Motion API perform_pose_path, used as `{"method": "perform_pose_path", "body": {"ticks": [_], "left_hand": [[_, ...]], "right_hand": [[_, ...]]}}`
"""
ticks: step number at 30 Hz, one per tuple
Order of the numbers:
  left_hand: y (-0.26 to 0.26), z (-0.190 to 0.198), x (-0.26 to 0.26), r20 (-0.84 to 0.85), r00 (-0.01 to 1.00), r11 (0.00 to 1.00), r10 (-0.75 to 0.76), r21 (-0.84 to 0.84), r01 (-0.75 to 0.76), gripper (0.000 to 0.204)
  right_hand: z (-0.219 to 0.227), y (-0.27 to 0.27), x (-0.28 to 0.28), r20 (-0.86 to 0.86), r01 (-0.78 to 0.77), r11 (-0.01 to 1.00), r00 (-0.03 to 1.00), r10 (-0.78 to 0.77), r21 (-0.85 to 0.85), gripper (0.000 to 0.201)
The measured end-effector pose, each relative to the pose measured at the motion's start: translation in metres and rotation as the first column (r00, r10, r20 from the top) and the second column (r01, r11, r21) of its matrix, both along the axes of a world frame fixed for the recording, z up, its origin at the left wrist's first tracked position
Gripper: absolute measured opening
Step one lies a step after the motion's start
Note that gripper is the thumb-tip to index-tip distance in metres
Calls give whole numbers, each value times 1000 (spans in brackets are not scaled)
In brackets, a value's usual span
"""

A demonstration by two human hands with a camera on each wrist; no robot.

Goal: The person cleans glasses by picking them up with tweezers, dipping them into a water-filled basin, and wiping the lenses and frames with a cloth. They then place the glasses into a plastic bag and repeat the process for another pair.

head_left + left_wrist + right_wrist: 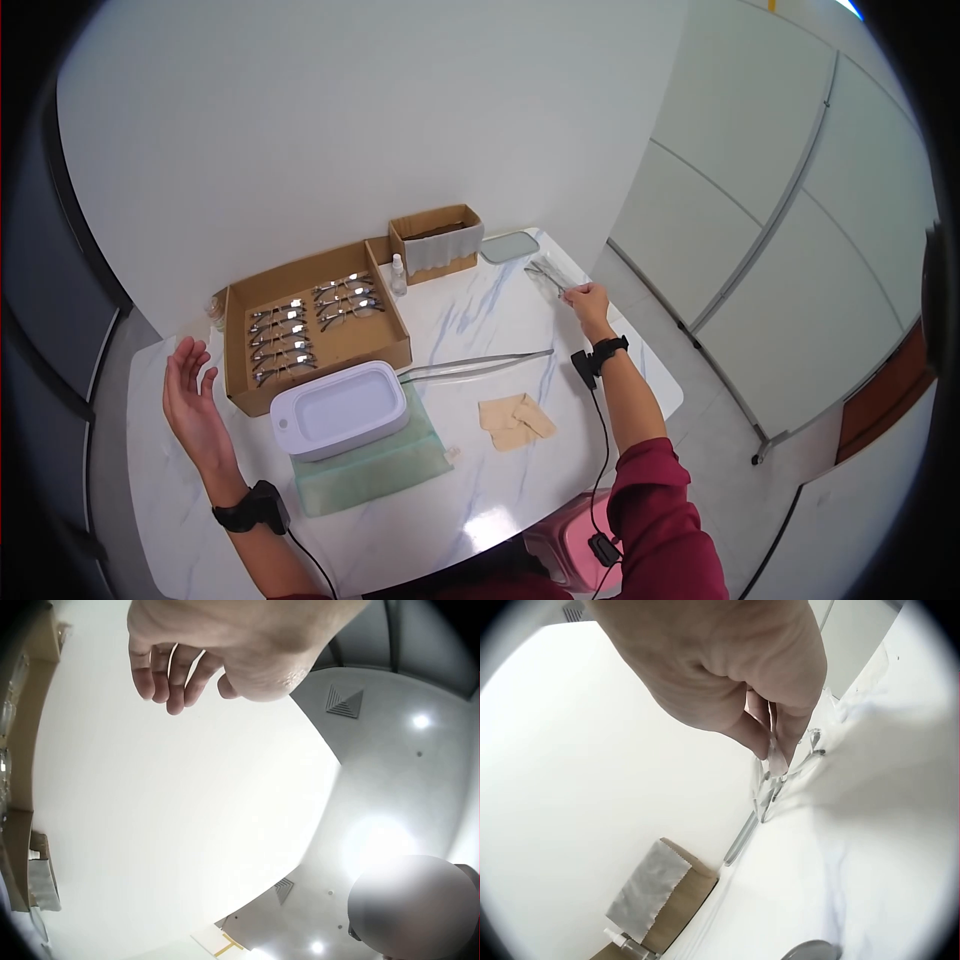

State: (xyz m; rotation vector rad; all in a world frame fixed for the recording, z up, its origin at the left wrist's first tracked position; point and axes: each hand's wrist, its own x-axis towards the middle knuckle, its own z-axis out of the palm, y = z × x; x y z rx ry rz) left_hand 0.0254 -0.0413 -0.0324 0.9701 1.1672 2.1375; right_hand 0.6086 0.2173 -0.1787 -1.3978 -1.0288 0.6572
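At the table's far right, my right hand (588, 308) pinches a pair of eyeglasses (545, 275) between thumb and fingertips. Clear, shiny plastic shows around them. In the right wrist view the thin dark temples (765, 814) point down close over the white tabletop, and the fingers hide part of the frame. My left hand (194, 400) is raised beside the cardboard tray (345, 345), fingers extended and holding nothing. Several eyeglasses (283, 338) lie in two columns in that tray. A pale lavender basin (345, 408) stands in front of it, on a green mesh cloth (375, 480).
Behind stand a small cardboard box (445, 262) with grey cloth over its edge and a spray bottle (398, 275). A grey-green tray (508, 247) lies at the back right. A grey strap-like strip (480, 365) and a folded beige cloth (515, 422) lie mid-table. A pink stool (570, 540) is below.
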Motion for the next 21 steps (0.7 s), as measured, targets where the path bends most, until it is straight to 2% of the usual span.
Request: {"method": "perform_pose_path", "body": {"ticks": [2, 3, 5, 6, 8, 14, 21], "left_hand": [[0, -1, -2, 3, 1000, 1000, -2, 5, 2, 45], [0, -1, -2, 8, 1000, 1000, -5, 7, 5, 43], [0, -2, -2, 1, 1000, 1000, 2, 10, -2, 43], [0, -3, -2, -7, 1000, 1000, 8, 11, -8, 42], [-1, 1, 3, 5, 1000, 999, 28, 16, -28, 39], [0, 2, 3, 19, 999, 999, 36, 17, -37, 35], [0, 0, 2, 39, 999, 1000, -5, 31, 3, 35]], "right_hand": [[-1, 4, 1, 219, 140, 988, 968, -122, -70, 12], [-5, 8, 5, 219, 139, 988, 968, -121, -69, 12], [-13, 16, 11, 529, 276, 959, 825, -199, -69, 13], [-11, 13, 8, 530, 275, 959, 824, -198, -68, 13], [0, -1, -1, 716, 288, 954, 649, -259, 84, 16], [10, -3, -6, 715, 303, 951, 679, -167, -66, 18], [13, -3, -10, 728, 330, 939, 667, -161, -94, 22]]}}
